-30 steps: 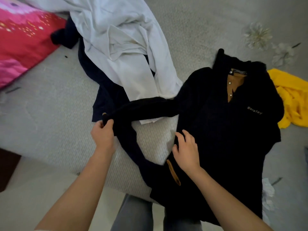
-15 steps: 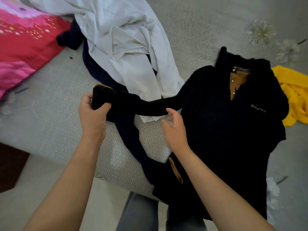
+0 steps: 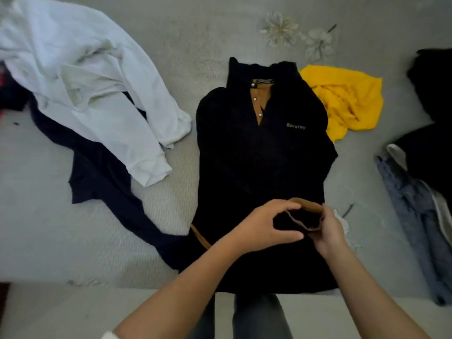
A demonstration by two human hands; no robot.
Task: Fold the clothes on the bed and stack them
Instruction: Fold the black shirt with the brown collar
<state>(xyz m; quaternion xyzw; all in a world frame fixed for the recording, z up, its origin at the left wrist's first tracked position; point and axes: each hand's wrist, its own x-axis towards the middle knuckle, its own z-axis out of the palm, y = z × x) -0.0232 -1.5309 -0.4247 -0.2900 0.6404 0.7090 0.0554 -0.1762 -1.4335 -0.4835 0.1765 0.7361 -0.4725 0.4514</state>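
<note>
View from my head, looking down on the bed, which carries all the clothes. The black sweater lies flat at the centre, front side up, collar away from me and hem at the bed's near edge; its placket shows tan lining and small buttons. Left of the sweater lies a rumpled white garment, spread partly over a navy garment whose near end reaches the sweater's lower left edge. Just beside the sweater's right shoulder sits a crumpled yellow garment. Further right of the sweater lie a grey-blue garment and a dark garment, neither one clear in outline.

Both my forearms reach in from the near edge and meet over the sweater's lower body. The sleeve cuff, tan-lined, is folded across onto the sweater there. My left hand curls about the cuff's left side, fingers above and thumb below. My right hand pinches the cuff's right side, its fingers closed on the tan edge. The two hands are close together, with only the cuff between them.
</note>
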